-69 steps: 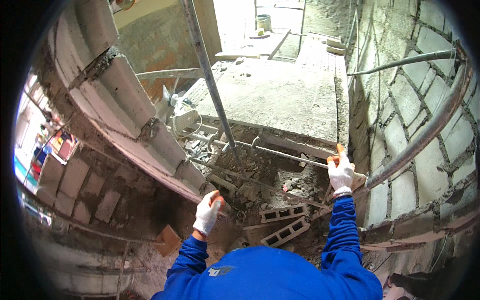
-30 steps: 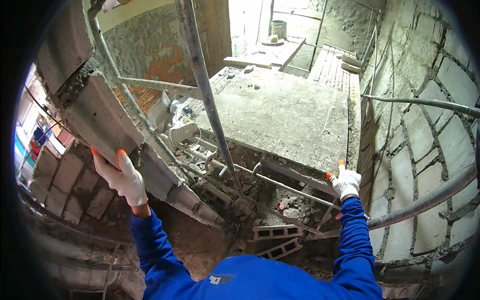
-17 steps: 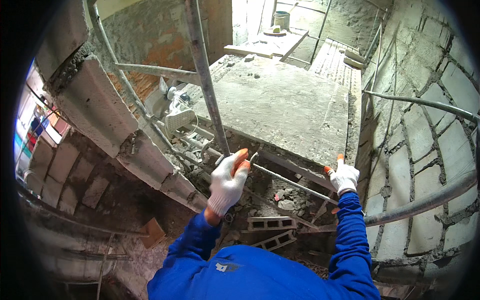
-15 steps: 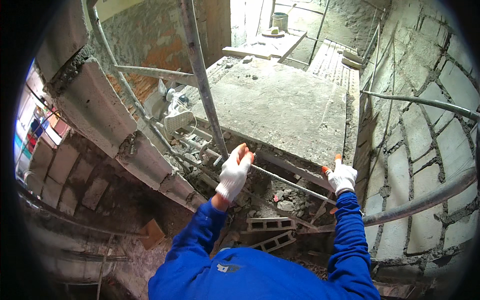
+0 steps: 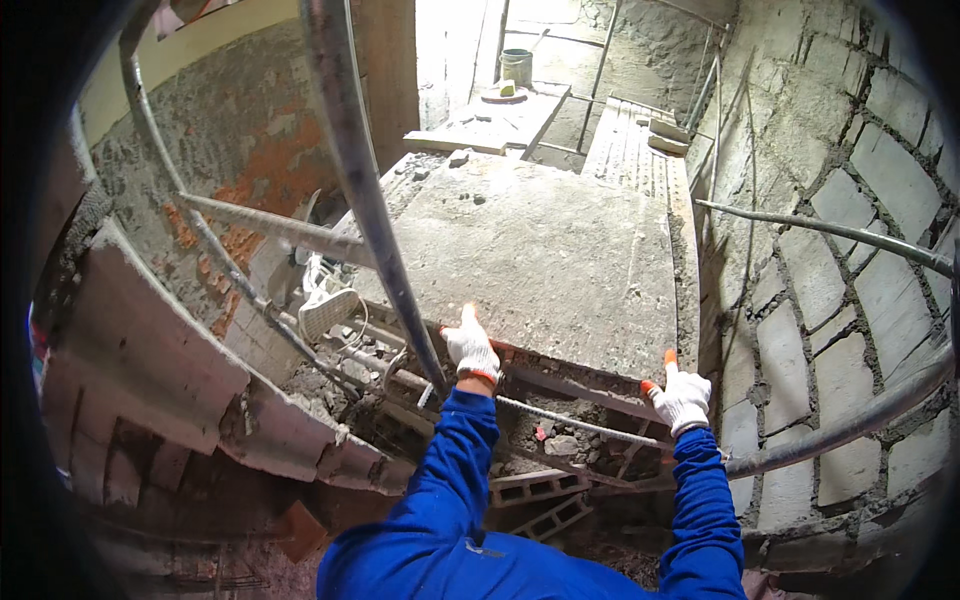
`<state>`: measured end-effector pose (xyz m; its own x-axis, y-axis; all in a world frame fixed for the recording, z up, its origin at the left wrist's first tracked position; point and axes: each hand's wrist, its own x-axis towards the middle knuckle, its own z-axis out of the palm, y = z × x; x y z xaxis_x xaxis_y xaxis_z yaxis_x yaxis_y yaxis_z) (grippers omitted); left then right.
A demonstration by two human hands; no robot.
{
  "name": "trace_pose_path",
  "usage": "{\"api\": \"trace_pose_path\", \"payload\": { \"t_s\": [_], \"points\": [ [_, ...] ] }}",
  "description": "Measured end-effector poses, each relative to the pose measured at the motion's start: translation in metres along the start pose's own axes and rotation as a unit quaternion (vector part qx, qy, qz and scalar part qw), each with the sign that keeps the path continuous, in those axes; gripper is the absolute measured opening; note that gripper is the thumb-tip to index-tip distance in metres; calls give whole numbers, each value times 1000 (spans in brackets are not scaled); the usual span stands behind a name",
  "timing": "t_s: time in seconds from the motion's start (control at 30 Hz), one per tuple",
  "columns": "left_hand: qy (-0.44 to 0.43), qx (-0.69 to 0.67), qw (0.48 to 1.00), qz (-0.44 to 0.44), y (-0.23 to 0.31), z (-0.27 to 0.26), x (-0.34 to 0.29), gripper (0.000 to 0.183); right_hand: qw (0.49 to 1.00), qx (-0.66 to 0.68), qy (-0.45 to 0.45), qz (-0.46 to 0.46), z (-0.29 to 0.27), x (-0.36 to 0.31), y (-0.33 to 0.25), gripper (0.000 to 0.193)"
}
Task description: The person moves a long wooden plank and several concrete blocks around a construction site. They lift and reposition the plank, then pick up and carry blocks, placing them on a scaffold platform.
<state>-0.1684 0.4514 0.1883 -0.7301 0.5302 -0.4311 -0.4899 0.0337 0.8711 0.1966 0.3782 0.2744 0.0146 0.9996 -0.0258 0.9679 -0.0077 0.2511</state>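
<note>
A wide, dusty grey board (image 5: pixel 540 250) lies flat ahead of me, its surface strewn with grit and small lumps. At its near edge my left hand (image 5: pixel 473 350), in a white glove with orange fingertips, is closed on the board just right of a slanting metal pole (image 5: pixel 375 190). My right hand (image 5: pixel 685 398), gloved alike, grips the near right corner with its thumb up; the fingers under the edge are hidden. A ribbed steel bar (image 5: pixel 585 425) runs below the board between my forearms.
Hollow blocks (image 5: pixel 540 487) and rubble (image 5: pixel 562 445) lie below the near edge. A white sandal (image 5: pixel 328 312) sits at the left. A bucket (image 5: pixel 516 67) stands on planks at the back. A block wall (image 5: pixel 840 350) with a curved pipe (image 5: pixel 850 425) rises at right.
My left hand has moved from beside the pole's lower end onto the board's near edge. The right hand stays at the corner. My view has shifted, and the scaffold pole looks closer.
</note>
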Motion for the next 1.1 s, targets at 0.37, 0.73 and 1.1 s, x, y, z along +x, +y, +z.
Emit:
{"api": "trace_pose_path", "payload": {
  "t_s": [0.37, 0.73, 1.1],
  "points": [
    [-162, -234, 955, -83, 22, -4, -13, 112, 993, 78, 81, -32, 5, 13, 7, 94],
    [-257, -306, 917, 8, 96, 44, 6, 107, 569, 815, 31, 104, -15, 72, -14, 57],
    [-187, -275, 933, 139, 73, 35, 19, 67, 490, 862, 11, 133, -32, 69, -110, 62]
  ]
}}
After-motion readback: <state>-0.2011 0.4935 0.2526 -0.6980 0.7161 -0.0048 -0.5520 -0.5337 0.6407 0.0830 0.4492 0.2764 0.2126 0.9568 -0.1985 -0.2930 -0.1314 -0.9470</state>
